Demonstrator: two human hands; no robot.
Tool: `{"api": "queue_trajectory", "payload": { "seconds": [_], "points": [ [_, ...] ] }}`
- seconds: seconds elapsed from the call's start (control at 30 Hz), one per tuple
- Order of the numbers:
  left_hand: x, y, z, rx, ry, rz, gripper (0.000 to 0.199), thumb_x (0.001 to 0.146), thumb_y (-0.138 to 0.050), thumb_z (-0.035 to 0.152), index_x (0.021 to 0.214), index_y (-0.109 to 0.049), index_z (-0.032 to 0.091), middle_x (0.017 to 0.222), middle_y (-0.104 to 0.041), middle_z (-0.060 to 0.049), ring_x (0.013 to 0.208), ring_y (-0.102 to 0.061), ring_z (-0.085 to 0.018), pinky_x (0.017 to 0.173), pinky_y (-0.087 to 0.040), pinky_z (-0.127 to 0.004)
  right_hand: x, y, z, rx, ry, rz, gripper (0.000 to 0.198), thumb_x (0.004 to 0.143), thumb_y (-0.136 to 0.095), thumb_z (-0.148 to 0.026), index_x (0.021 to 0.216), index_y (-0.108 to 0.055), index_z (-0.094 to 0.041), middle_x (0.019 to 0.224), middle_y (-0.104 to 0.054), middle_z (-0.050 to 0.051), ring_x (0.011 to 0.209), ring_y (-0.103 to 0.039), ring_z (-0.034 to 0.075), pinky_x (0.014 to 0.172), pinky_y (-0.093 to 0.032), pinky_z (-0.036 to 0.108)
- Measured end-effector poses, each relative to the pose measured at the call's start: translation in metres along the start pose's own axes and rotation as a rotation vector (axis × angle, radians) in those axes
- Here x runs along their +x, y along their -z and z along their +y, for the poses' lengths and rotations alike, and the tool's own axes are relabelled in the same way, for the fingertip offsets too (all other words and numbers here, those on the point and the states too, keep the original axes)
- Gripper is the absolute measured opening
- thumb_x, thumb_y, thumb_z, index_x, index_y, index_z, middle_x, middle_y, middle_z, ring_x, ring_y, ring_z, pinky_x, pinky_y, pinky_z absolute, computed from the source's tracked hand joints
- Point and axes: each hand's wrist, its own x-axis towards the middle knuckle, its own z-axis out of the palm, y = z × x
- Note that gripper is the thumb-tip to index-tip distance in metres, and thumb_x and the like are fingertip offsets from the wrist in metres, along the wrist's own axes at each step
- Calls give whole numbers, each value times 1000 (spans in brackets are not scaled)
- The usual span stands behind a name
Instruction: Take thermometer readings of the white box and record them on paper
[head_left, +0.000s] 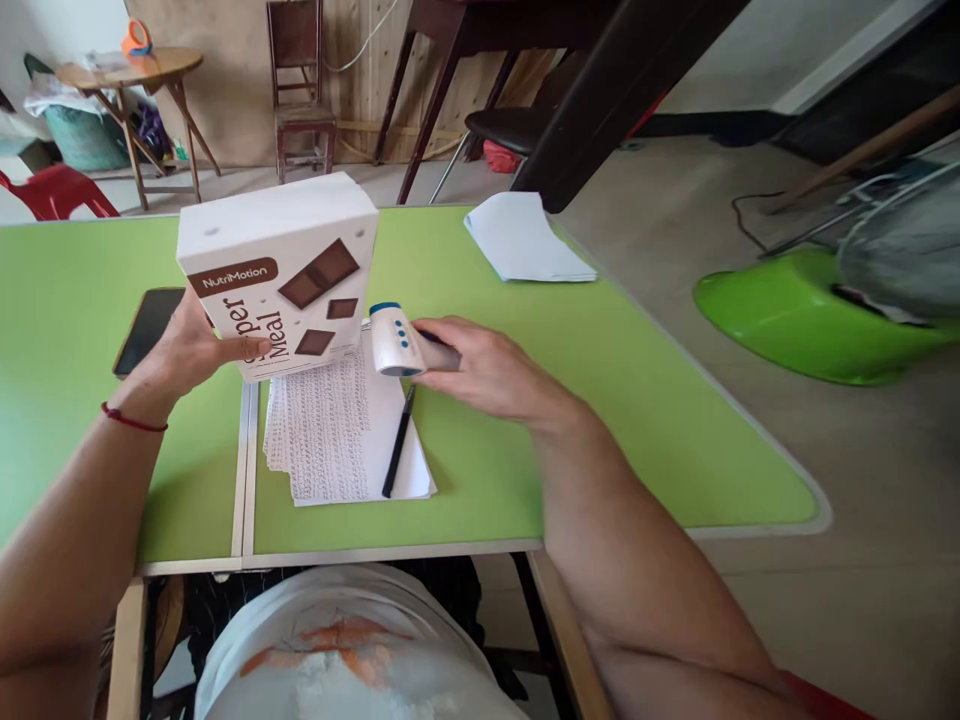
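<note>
My left hand (184, 350) grips the lower left part of a white and brown NutriMotion box (300, 270), thumb across its printed front. The box is tilted and held above the table. In my right hand (487, 365) is a white and blue handheld scanner (397, 340), its head close beside the box's lower right edge. Under both lies a stack of papers (326, 430) covered in handwriting. A black pen (398, 440) rests on the papers' right side. Partly hidden behind my left hand, a dark phone (145, 330) lies on the table.
The green folding table (637, 430) has a metal seam left of the papers. More white sheets (525, 238) lie at its far right edge. A dark slanted post (622, 90) rises behind them. A green plastic chair or tub (810, 315) stands right, a round wooden table (131, 70) far left.
</note>
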Motion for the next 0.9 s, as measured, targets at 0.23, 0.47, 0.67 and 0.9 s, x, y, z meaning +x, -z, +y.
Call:
{"api": "queue_trajectory", "payload": {
  "seconds": [0.23,0.47,0.67,0.9],
  "points": [
    [3,-1,-9,22,-7,38,50,58,-88,30,102,-67,17,120,-70,-11,108,-67,-29,88,-59,-39,18,-20,25,-258,-22,6,44,79,-64,-17,123,-65,-18,116,-73,12,106,-67,32,93,-51,47],
    [3,1,-13,99,55,-9,56,62,-85,36,111,-65,19,110,-72,-10,105,-66,-29,87,-58,-40,22,-23,39,-278,-37,-20,48,78,-60,-15,125,-64,-17,117,-71,13,106,-65,33,94,-50,48],
    [-4,12,-5,684,13,-104,49,76,-73,51,117,-66,24,112,-70,-10,109,-63,-30,91,-52,-45,14,-16,28,-151,83,134,38,73,-65,-12,109,-73,-20,108,-68,11,104,-61,30,90,-50,45],
    [-19,-5,27,1099,265,-704,46,88,-56,58,68,-68,19,55,-62,-4,50,-58,-16,51,-39,-27,-4,-6,-4,-70,168,-260,27,74,-60,-9,87,-79,-23,72,-69,-1,60,-57,12,57,-39,26]
  ]
}}
